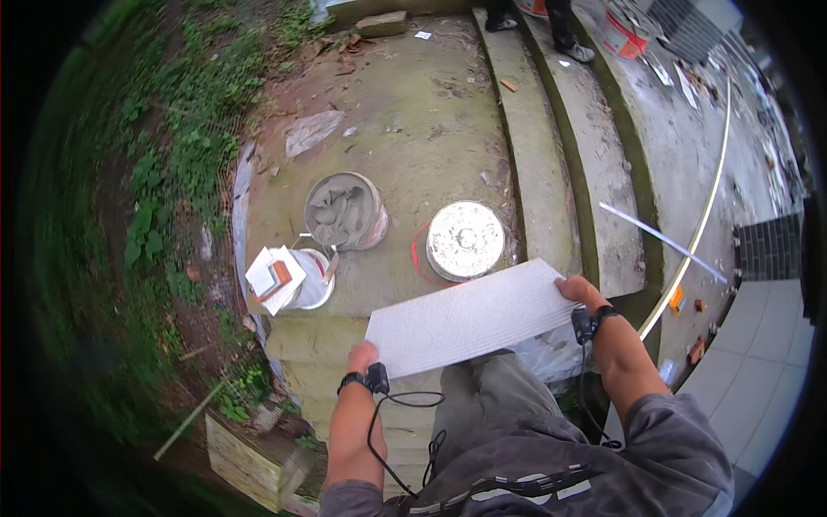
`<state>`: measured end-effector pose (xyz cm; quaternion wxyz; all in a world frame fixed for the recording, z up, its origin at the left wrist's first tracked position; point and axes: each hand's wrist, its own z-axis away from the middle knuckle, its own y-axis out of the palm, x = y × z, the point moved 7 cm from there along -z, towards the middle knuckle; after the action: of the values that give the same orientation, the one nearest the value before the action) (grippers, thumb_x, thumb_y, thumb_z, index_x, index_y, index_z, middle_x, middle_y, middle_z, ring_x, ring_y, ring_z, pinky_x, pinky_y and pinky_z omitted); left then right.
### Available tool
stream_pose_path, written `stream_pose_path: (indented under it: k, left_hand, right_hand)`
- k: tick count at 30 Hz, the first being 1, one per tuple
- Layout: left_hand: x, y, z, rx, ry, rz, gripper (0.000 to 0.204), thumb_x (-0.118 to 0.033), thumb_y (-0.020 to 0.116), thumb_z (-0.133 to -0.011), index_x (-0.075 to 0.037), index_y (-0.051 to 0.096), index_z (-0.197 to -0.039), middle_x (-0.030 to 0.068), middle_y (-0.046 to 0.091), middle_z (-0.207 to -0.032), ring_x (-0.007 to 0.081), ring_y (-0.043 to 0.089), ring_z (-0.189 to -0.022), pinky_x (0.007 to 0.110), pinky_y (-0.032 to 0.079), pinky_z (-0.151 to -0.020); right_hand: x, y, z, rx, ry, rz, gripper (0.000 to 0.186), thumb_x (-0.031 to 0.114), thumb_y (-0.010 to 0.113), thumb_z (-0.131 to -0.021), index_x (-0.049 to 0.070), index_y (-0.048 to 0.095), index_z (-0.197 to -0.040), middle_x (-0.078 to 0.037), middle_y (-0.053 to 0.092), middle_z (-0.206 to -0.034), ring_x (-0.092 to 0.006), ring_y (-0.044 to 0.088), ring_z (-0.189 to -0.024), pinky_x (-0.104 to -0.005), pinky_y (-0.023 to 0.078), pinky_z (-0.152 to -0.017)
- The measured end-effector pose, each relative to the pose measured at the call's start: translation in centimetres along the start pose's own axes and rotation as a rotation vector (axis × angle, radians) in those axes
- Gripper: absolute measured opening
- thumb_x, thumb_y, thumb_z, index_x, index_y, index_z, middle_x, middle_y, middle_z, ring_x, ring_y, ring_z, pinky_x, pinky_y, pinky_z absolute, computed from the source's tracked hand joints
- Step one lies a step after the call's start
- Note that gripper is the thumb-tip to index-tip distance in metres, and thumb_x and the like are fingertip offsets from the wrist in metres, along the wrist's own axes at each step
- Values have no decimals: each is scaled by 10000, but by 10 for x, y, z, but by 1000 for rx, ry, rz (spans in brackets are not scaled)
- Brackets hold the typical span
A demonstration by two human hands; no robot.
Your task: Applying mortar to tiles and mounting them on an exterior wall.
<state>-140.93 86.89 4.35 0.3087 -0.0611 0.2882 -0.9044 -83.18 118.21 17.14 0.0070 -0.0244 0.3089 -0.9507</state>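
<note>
A long, light grey tile [469,317] with fine grooves along its near edge spans the space before my body. Its left end is gripped by my left hand [363,354], while my right hand [578,291] holds the far right corner; the fingers of both are partly hidden under it. Just beyond the tile stands a round bucket with a white, spattered lid [466,239]. To its left is a bucket of wet grey mortar [343,209]. Nearer, a white bucket [320,289] carries pale tile pieces [274,277] and a reddish-brown block on top.
Concrete steps [551,129] run along the right, with a long pale strip [706,207] and a white straightedge [662,241] beyond. Large tiles [767,327] lie at far right. Another person's legs [560,26] show at the top. Plants [172,146] border the left side.
</note>
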Motion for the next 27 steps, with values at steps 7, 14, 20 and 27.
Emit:
stream_pose_path:
  k: [7, 14, 20, 27]
  left_hand:
    - [-84, -160, -118, -8, 164, -270, 376, -192, 471, -869, 25, 675, -1098, 234, 632, -1202, 413, 602, -1136, 487, 506, -917]
    - [-163, -212, -164, 104, 216, -309, 390, -186, 450, -876, 62, 677, -1073, 259, 632, -1187, 395, 615, -1125, 463, 508, -920]
    - [-141, -251, -125, 208, 5, 224, 424, -173, 525, -906, 89, 585, -1233, 198, 648, -1219, 333, 619, -1090, 416, 490, -931]
    - [-138, -264, -94, 218, 197, 1290, 341, -158, 508, -952, 43, 595, -1213, 147, 614, -1244, 251, 572, -1135, 390, 449, -983]
  right_hand:
    - [-20, -17, -39, 5, 111, -225, 643, 488, 390, -988, -77, 619, -1193, -268, 568, -1304, -402, 510, -1268, -436, 382, -1078]
    - [-34, 0, -85, 56, 182, -353, 650, 493, 398, -980, -84, 624, -1174, -257, 600, -1276, -402, 573, -1200, -445, 450, -1006]
    - [-20, -24, -57, 23, 229, -586, 446, 294, 595, -887, -89, 666, -1104, -202, 703, -1044, -294, 685, -954, -377, 516, -840]
    - [-47, -34, -45, -304, 179, -1388, 393, 119, 615, -843, -79, 639, -1182, -136, 688, -1081, -209, 641, -933, -320, 486, -829]
